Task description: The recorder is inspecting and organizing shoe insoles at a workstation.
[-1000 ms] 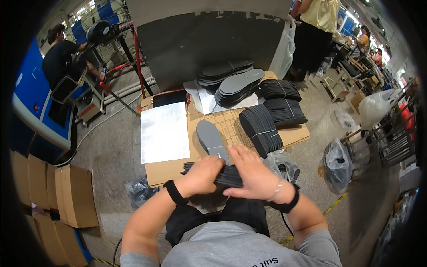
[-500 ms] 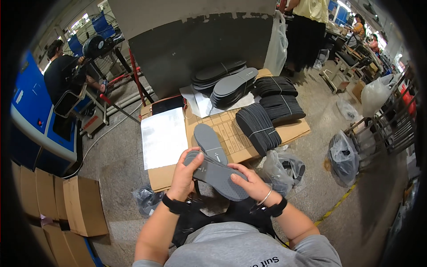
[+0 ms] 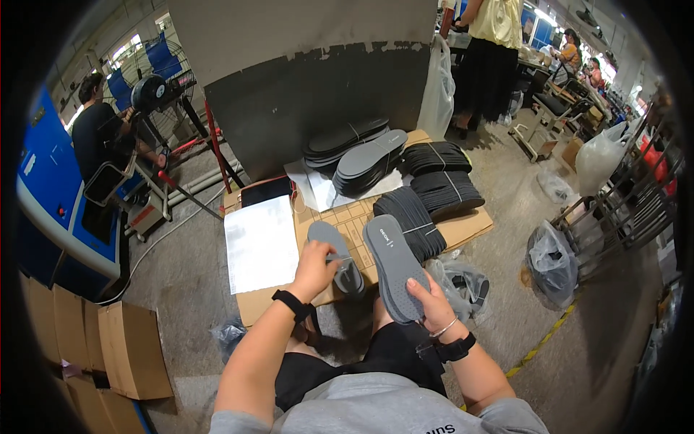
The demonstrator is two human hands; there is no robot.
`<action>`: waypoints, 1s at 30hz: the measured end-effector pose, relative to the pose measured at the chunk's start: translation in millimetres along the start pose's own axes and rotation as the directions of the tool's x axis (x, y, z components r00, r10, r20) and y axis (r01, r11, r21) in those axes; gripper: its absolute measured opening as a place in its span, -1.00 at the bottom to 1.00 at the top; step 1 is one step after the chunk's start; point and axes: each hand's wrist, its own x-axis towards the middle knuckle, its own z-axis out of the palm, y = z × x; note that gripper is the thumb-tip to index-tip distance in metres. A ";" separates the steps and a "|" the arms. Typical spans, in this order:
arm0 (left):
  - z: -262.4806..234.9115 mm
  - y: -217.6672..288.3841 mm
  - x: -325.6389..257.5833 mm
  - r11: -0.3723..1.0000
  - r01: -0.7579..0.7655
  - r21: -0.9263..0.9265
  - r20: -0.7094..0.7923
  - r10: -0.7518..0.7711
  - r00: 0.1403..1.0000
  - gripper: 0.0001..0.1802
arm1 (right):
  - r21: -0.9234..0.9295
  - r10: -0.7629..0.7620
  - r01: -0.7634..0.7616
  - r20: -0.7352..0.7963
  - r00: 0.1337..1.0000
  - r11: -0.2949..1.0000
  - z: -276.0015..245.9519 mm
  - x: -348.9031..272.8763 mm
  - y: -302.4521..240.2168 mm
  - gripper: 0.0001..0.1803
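Observation:
My right hand (image 3: pixel 431 304) grips a grey shoe insole (image 3: pixel 392 266) by its near end, held upright over my lap. My left hand (image 3: pixel 316 267) is closed on a second grey insole (image 3: pixel 335 253) that lies over the near edge of the flat cardboard sheet (image 3: pixel 463 230). Both hands wear black wrist straps. Just beyond the insoles sit tied bundles of dark insoles (image 3: pixel 413 219), with grey insole stacks (image 3: pixel 369 158) farther back.
A white paper sheet (image 3: pixel 261 243) lies at the left of the cardboard. Plastic bags (image 3: pixel 551 262) sit on the floor at the right, cardboard boxes (image 3: pixel 123 349) at the left. A seated person (image 3: pixel 101 137) and a standing person (image 3: pixel 491 50) work nearby.
I held the insoles together close to my lap. Now they are apart: the right hand lifts one up, the left hand lays the other on the cardboard.

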 end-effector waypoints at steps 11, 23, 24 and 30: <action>17.8 -21.4 24.1 0.927 0.049 0.371 0.230 -0.143 0.963 -0.89 | 0.114 0.047 -0.074 0.220 0.974 0.991 46.3 50.5 5.4 -0.43; -2.5 -46.1 41.3 0.351 0.509 -0.786 0.378 -0.378 0.845 -0.89 | -0.439 -0.001 0.089 0.197 0.980 0.894 38.9 79.8 39.1 -0.25; -5.5 -53.6 39.0 0.384 0.474 -0.792 0.353 -0.345 0.869 -0.89 | -0.491 -0.049 0.148 0.208 0.977 0.859 42.1 79.1 42.1 -0.26; -45.7 -54.8 54.5 0.310 0.546 -0.778 0.297 -0.584 0.755 -0.75 | -0.712 -0.114 0.286 0.280 0.953 0.641 53.9 79.6 43.9 -0.29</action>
